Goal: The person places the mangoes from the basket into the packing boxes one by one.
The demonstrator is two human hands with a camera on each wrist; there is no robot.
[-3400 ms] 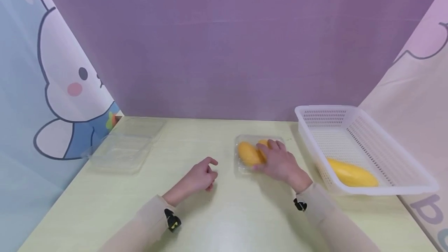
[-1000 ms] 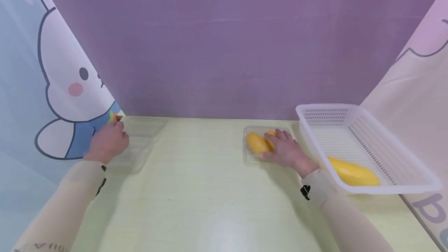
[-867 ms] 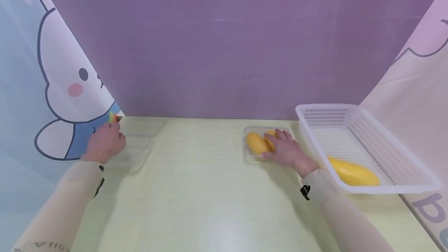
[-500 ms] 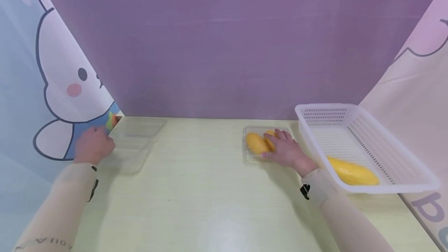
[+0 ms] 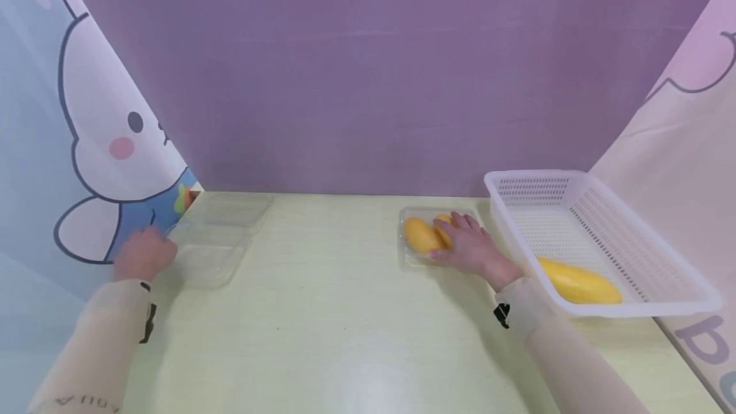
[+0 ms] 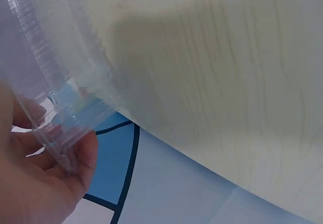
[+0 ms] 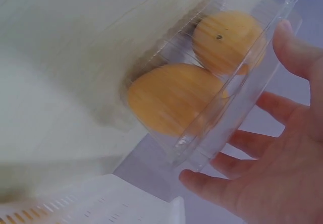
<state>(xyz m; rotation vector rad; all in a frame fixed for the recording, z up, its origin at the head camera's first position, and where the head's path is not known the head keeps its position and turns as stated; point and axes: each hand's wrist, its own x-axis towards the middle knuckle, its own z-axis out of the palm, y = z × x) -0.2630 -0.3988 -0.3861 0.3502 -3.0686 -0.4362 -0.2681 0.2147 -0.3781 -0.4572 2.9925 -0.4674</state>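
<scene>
Taking the middle of the tabletop (image 5: 310, 337) as the clock's centre, with twelve o'clock straight ahead of the person, the left hand (image 5: 144, 254) is at nine o'clock and the right hand (image 5: 468, 246) at two.

The left hand is at the nine o'clock edge of a clear plastic box (image 5: 209, 265), which lies at ten o'clock. In the left wrist view its fingers are curled round a corner of the plastic, pinching it. A second clear section (image 5: 232, 208) lies at the box's twelve o'clock side; whether the two are joined I cannot tell.

The right hand is over the three o'clock side of a clear tray (image 5: 414, 261), which sits at two o'clock. Its fingers are spread along the side of the tray, not clenched, with the thumb near one end in the right wrist view. Two orange-yellow mangoes (image 5: 422, 236) lie side by side in the tray, the right one partly hidden by the hand in the head view.

A white slotted basket (image 5: 638, 310) stands at three o'clock, near the tray, with a long yellow fruit (image 5: 581, 283) at its seven o'clock end. A purple backdrop (image 5: 368, 82) rises at twelve, and a rabbit-printed sheet (image 5: 121, 114) at ten.
</scene>
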